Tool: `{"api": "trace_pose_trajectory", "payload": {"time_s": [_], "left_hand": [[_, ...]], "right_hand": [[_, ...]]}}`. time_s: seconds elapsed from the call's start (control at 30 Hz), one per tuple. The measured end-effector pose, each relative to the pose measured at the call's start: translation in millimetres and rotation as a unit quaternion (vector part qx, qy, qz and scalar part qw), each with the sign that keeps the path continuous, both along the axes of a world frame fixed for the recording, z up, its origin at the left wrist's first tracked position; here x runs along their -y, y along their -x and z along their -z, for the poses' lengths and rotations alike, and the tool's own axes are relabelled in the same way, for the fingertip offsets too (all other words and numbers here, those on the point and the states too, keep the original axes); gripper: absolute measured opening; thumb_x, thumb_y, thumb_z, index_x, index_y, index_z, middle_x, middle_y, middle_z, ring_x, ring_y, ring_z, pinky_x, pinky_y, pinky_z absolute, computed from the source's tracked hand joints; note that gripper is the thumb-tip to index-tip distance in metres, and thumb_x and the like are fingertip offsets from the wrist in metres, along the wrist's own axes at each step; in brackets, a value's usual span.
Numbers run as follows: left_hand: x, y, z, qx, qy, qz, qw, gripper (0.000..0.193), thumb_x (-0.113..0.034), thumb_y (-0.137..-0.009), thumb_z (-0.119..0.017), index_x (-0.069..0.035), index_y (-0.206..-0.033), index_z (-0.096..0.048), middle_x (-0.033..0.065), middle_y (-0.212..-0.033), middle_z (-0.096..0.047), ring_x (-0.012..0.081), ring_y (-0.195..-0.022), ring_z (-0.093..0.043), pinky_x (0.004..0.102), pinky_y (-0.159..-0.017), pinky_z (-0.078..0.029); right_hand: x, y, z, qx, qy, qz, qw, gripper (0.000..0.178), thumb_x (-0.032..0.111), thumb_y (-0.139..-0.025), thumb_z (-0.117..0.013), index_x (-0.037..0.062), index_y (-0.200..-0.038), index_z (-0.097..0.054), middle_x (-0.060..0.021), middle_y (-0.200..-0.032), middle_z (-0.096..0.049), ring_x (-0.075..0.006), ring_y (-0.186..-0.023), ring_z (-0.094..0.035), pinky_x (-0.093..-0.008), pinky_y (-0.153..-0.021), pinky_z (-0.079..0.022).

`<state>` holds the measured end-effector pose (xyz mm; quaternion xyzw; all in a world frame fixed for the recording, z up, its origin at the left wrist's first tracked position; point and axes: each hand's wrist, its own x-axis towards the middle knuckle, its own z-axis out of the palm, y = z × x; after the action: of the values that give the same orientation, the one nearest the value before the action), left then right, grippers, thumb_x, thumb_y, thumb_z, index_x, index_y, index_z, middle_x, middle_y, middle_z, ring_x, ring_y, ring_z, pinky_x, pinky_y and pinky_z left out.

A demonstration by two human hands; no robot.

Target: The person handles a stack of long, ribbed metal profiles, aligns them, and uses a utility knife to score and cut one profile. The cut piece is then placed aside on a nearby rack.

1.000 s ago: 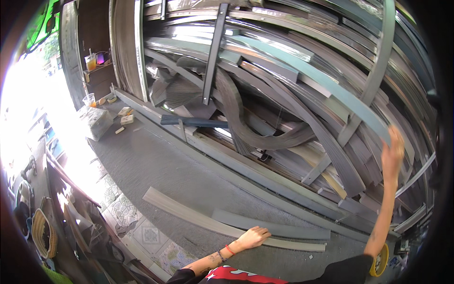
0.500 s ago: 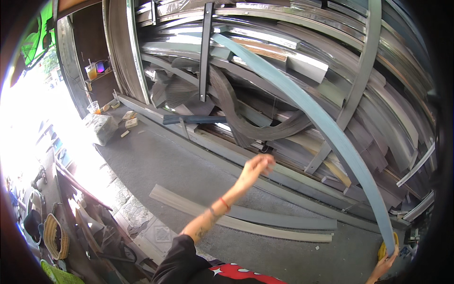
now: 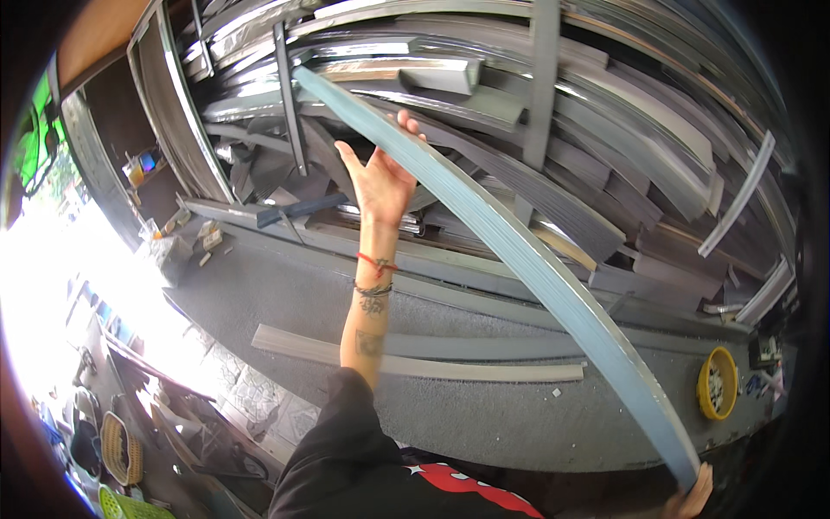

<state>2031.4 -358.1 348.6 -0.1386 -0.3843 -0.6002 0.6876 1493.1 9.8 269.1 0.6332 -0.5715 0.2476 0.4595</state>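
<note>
A long, flat blue-grey strip [image 3: 527, 259] with fine lengthwise ribs slants across the view, from the upper middle down to the lower right. At its near end my right hand [image 3: 692, 493] is closed around it, partly cut off by the frame's lower edge. My left hand [image 3: 386, 183] reaches up to the strip's upper part, palm showing. Its fingers pass behind the strip, with the tips showing past the far edge, while the thumb stands spread to the left. Whether those fingers press on the strip is hidden.
Beyond the strip, a rack [image 3: 543, 95] holds many long panels and profiles. Two strips, one beige [image 3: 467, 371] and one grey [image 3: 493, 348], lie on the concrete floor. A yellow basket [image 3: 718, 383] stands at right; woven and green baskets [image 3: 121, 448] are at lower left.
My left hand has risen from above the floor to the strip, its fingers opening. The strip's near end has shifted slightly left with my right hand. The view has turned right.
</note>
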Motion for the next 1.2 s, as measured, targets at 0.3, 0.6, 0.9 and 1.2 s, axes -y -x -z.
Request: {"api": "trace_pose_trajectory", "payload": {"time_s": [0.3, 0.6, 0.9, 1.2], "left_hand": [[-123.6, 273.0, 89.1, 0.302, -0.095, 0.129, 0.94, 0.048, -0.057, -0.094, -0.034, -0.014, -0.115, -0.042, 0.0147, -0.116, -0.059, 0.0268, -0.118, -0.051, 0.0473, -0.102, -0.038], [-299.5, 426.8, 236.1, 0.635, -0.194, 0.145, 0.733, 0.044, -0.04, -0.094, -0.052, -0.001, -0.112, -0.058, 0.009, -0.107, -0.062, 0.0169, -0.104, -0.058, 0.0331, -0.091, -0.047], [-346.3, 495.6, 244.2, 0.637, 0.094, 0.401, 0.652, 0.047, -0.031, -0.097, -0.048, -0.005, -0.135, -0.04, 0.0108, -0.115, -0.06, 0.0202, -0.102, -0.058, 0.0334, -0.089, -0.046], [-306.7, 630.4, 259.8, 0.569, 0.201, 0.124, 0.788, 0.033, -0.019, -0.092, -0.056, -0.007, -0.123, -0.053, 0.0135, -0.129, -0.048, 0.0304, -0.118, -0.05, 0.0385, -0.097, -0.042]], "right_hand": [[-108.3, 241.2, 150.9, 0.183, -0.128, 0.44, 0.87, 0.053, 0.006, -0.081, -0.057, 0.0117, -0.132, -0.045, -0.005, -0.128, -0.052, -0.0255, -0.123, -0.046, -0.0427, -0.098, -0.034], [-166.4, 203.8, 148.1, 0.302, 0.001, 0.41, 0.861, 0.041, 0.02, -0.08, -0.068, 0.0076, -0.116, -0.054, -0.0107, -0.119, -0.055, -0.0266, -0.119, -0.046, -0.041, -0.1, -0.029], [-145.9, 220.6, 150.9, 0.357, -0.05, 0.383, 0.85, 0.032, 0.014, -0.072, -0.071, 0.0078, -0.1, -0.057, -0.0071, -0.107, -0.055, -0.0273, -0.12, -0.045, -0.0463, -0.103, -0.024], [-54.7, 325.2, 177.6, 0.371, -0.153, 0.285, 0.87, 0.021, 0.015, -0.062, -0.074, 0.011, -0.077, -0.06, -0.0037, -0.098, -0.055, -0.0243, -0.117, -0.046, -0.0482, -0.103, -0.021]]}}
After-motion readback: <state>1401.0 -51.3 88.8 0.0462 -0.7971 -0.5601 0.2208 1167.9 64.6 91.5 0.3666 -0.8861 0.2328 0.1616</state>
